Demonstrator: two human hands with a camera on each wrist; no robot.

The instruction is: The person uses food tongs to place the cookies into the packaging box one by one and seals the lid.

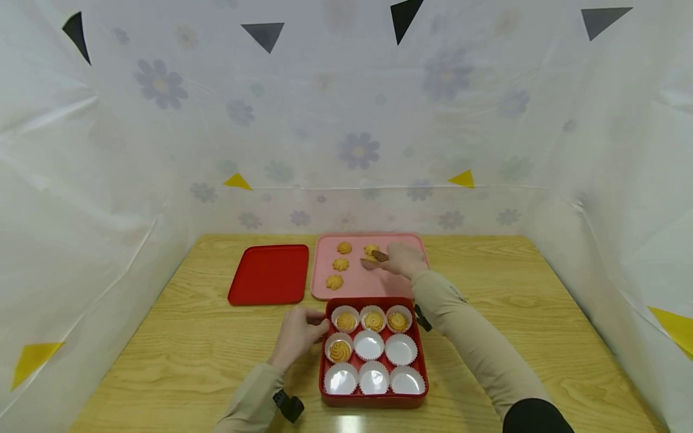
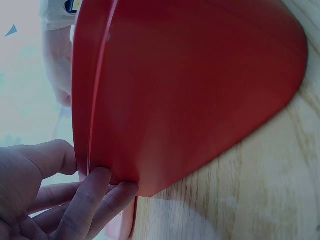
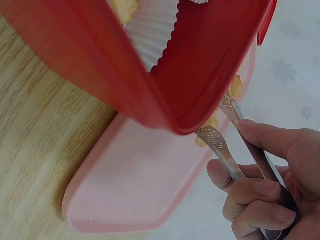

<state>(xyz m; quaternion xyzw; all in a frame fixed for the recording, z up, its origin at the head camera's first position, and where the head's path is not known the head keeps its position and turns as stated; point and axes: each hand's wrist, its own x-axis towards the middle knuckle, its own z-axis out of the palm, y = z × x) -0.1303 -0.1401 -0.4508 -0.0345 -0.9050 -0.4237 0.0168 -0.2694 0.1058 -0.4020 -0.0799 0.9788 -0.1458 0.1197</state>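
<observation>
My right hand (image 1: 405, 261) grips metal tongs (image 3: 260, 160) with perforated tips over the pink tray (image 1: 320, 264). A piped cookie (image 3: 212, 124) lies between the tong tips; whether they squeeze it cannot be seen. Beyond it is another cookie (image 1: 370, 249). My left hand (image 1: 296, 334) holds the far left corner of a red box (image 1: 373, 401), thumb at the rim and fingers (image 2: 90, 195) against its outer wall. White paper cups stand in rows inside the box. The back row's cups and the middle row's left cup (image 1: 339, 349) hold cookies; the other cups are bare.
Three cookies (image 1: 340, 264) form a column on the left of the pink tray. A flat red tray (image 1: 269, 274) lies to its left. Behind the wooden table (image 1: 503, 337) hangs a pale flowered sheet (image 1: 357, 120), with similar sheeting on both sides.
</observation>
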